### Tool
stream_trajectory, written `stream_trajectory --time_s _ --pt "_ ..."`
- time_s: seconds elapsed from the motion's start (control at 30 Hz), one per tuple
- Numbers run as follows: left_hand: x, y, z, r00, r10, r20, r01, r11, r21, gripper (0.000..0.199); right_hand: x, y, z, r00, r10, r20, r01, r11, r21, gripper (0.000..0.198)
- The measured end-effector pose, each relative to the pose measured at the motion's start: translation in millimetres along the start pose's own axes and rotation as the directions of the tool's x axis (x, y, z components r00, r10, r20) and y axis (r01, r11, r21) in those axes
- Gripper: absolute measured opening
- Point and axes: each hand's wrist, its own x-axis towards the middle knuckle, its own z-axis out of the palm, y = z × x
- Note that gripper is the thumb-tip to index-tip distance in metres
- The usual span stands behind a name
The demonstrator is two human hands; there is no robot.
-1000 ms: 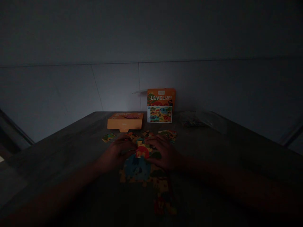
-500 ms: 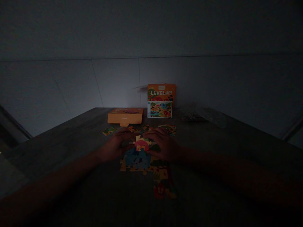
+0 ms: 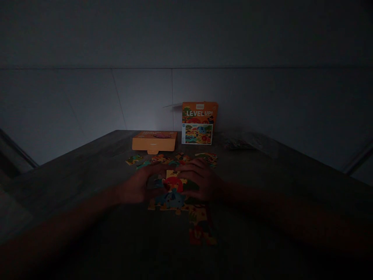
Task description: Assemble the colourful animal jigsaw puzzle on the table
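Note:
A joined section of jigsaw puzzle (image 3: 169, 201) lies on the table in front of me, showing a blue animal and yellow ground. At its upper edge is a puzzle piece (image 3: 174, 183) with a red, round-headed figure, touching the blue part. My left hand (image 3: 140, 184) curves around this piece from the left, its thumb close to the piece's edge. From the right, my right hand (image 3: 201, 179) rests its fingers on the piece's side and covers some of the puzzle. A strip of joined pieces (image 3: 199, 227) extends toward me at the lower right. Dim light blurs the fingertip contact.
Loose puzzle pieces (image 3: 134, 159) lie scattered beyond my hands. An orange box (image 3: 153, 144) lies flat behind them, and an upright puzzle box (image 3: 199, 120) stands against the wall. A clear plastic bag (image 3: 256, 142) is at the back right of the table (image 3: 87, 163).
The red-figure piece has moved slightly toward me, lower against the blue part. My left hand has shifted a little toward me; the right hand has hardly moved. The view has tilted slightly.

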Motion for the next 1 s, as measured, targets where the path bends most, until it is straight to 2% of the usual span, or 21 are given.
stream_trajectory --time_s 0.07,0.13,0.27,0.37,0.47,0.53,0.63,0.73,0.87,1.0 --pt "0.6 1.3 0.4 1.000 -0.023 0.017 0.022 0.999 0.034 0.045 0.1 0.2 0.7 1.000 -0.015 -0.026 0.016 1.000 0.005 0.040" --pt "2.1 1.1 1.1 0.998 -0.060 0.015 0.059 0.996 0.071 0.044 0.6 0.4 1.3 0.998 -0.037 -0.047 0.038 0.999 0.019 0.043" --pt "4.3 -1.0 3.2 0.993 -0.118 -0.006 0.118 0.993 0.018 0.025 1.4 0.8 -0.3 0.998 -0.042 -0.041 0.046 0.995 0.086 0.048" --pt "3.3 2.5 5.7 0.983 -0.182 0.011 0.182 0.978 -0.103 0.020 -0.2 2.1 -1.8 0.999 0.023 -0.042 -0.015 0.982 0.188 0.046" --pt "0.5 14.7 8.2 0.970 -0.207 0.126 0.224 0.963 -0.146 0.022 -2.3 4.5 -1.2 0.987 0.160 -0.023 -0.150 0.959 0.242 0.026" --pt "-1.8 25.1 9.4 0.966 -0.181 0.183 0.200 0.976 -0.090 0.022 -2.8 5.9 0.1 0.977 0.214 -0.018 -0.204 0.950 0.239 0.021" --pt "-4.7 36.7 9.2 0.966 -0.113 0.233 0.106 0.993 0.042 0.015 -2.1 6.9 2.0 0.982 0.190 -0.005 -0.184 0.955 0.231 0.017" --pt "-5.4 40.5 5.5 0.967 -0.049 0.249 0.016 0.991 0.132 0.022 -1.7 6.6 2.7 0.992 0.123 0.031 -0.127 0.964 0.235 0.016" --pt "-4.3 41.1 -0.6 0.943 0.096 0.318 -0.143 0.982 0.126 0.046 -3.3 6.9 2.9 0.996 -0.010 0.092 -0.020 0.946 0.322 0.018" --pt "-5.7 42.3 -2.1 0.924 0.123 0.363 -0.166 0.982 0.091 0.047 -5.3 8.1 4.0 0.970 -0.137 0.202 0.039 0.904 0.426 0.024"
